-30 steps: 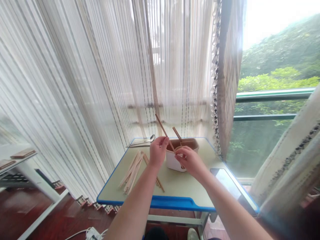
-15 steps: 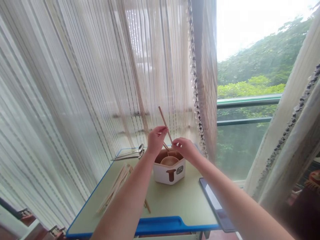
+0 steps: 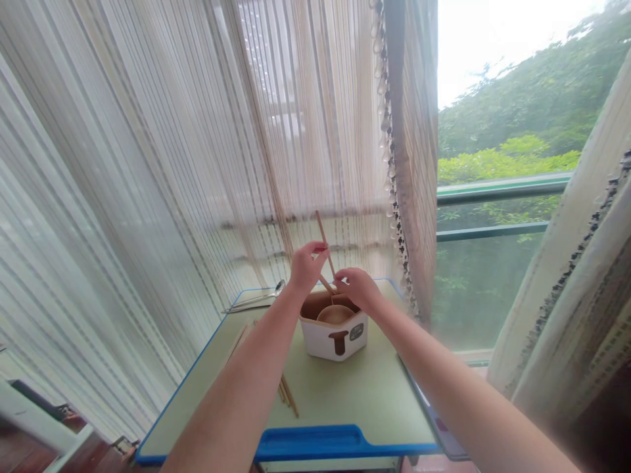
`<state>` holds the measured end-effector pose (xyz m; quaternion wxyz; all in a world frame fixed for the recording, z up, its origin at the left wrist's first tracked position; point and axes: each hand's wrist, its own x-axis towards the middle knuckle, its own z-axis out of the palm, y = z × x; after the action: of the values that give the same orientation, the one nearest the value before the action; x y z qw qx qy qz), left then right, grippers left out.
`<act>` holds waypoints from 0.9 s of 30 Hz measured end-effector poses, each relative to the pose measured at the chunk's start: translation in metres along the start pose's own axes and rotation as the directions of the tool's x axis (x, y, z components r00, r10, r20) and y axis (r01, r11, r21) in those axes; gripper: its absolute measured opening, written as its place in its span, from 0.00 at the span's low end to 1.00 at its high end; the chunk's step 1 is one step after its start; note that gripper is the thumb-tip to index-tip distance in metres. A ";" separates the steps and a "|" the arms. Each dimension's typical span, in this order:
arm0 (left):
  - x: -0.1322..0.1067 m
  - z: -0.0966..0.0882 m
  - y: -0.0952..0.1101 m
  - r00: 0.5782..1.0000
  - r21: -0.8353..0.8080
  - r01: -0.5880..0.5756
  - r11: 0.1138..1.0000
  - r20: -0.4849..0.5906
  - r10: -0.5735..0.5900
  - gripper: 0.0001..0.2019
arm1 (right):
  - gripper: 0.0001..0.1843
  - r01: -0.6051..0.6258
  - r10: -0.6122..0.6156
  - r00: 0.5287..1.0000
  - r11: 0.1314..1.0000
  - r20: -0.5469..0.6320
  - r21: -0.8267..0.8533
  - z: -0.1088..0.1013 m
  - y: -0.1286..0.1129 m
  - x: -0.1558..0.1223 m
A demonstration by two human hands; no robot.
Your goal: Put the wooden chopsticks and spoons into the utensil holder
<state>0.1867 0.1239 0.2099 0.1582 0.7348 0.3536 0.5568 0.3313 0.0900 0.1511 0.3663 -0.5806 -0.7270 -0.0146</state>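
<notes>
My left hand [image 3: 304,266] pinches a wooden chopstick [image 3: 324,240] that slants up and to the left above a white holder [image 3: 334,328] with a brown inside. My right hand [image 3: 355,288] is closed at the holder's far rim, its fingers touching the lower part of the same chopstick. Another chopstick end [image 3: 326,285] pokes out of the holder between my hands. A pile of loose chopsticks [image 3: 286,393] lies on the table, mostly hidden under my left forearm.
The small green table [image 3: 365,394] has a blue rim and a blue front groove. Metal spoons [image 3: 256,299] lie at its far left corner. A dark flat device [image 3: 444,433] sits at the right edge. Sheer curtains hang close behind the table.
Both hands rose from the holder's near rim to above its far side with the chopstick, which now stands steeper. The view shifted, and my left forearm now hides most of the pile.
</notes>
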 end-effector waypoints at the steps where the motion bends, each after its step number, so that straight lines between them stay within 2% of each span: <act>1: -0.001 -0.002 -0.003 1.000 -0.012 0.008 1.000 -0.008 -0.008 0.13 | 0.07 0.011 -0.011 1.000 1.000 0.015 -0.007 0.003 0.002 0.000; 6: -0.004 -0.008 -0.013 0.996 -0.051 0.076 0.996 -0.046 -0.078 0.21 | 0.07 0.100 -0.092 0.993 0.988 0.074 -0.114 0.008 0.008 0.001; 8: -0.004 -0.008 -0.015 0.996 -0.023 0.078 0.997 -0.047 -0.079 0.22 | 0.09 0.147 -0.136 0.988 0.976 0.076 -0.163 0.006 0.006 0.004; 11: -0.001 -0.009 -0.022 0.998 -0.036 0.061 0.998 -0.028 -0.062 0.21 | 0.11 0.162 -0.152 0.985 0.977 0.076 -0.142 0.001 -0.002 0.013; 15: 0.005 -0.014 -0.034 0.999 -0.040 0.041 0.998 0.037 -0.040 0.17 | 0.13 0.107 -0.093 0.986 0.990 0.139 -0.096 0.004 -0.008 0.022; 18: 0.009 -0.021 -0.041 0.998 -0.093 0.061 0.994 -0.015 -0.062 0.17 | 0.11 0.031 -0.020 0.986 0.997 0.167 -0.067 0.010 -0.006 0.023; 20: 0.010 -0.024 -0.043 0.998 -0.142 0.052 0.988 -0.031 -0.057 0.16 | 0.11 0.023 -0.018 0.983 0.999 0.180 -0.027 0.015 -0.002 0.022; 27: 0.006 -0.023 -0.044 0.996 -0.174 0.086 0.981 0.028 -0.083 0.16 | 0.11 -0.041 0.041 0.974 0.999 0.222 -0.004 0.018 0.004 0.020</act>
<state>0.1507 0.1553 0.1938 0.2491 0.7081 0.3326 0.5709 0.3239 0.1160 0.1470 0.2834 -0.5933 -0.7512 0.0582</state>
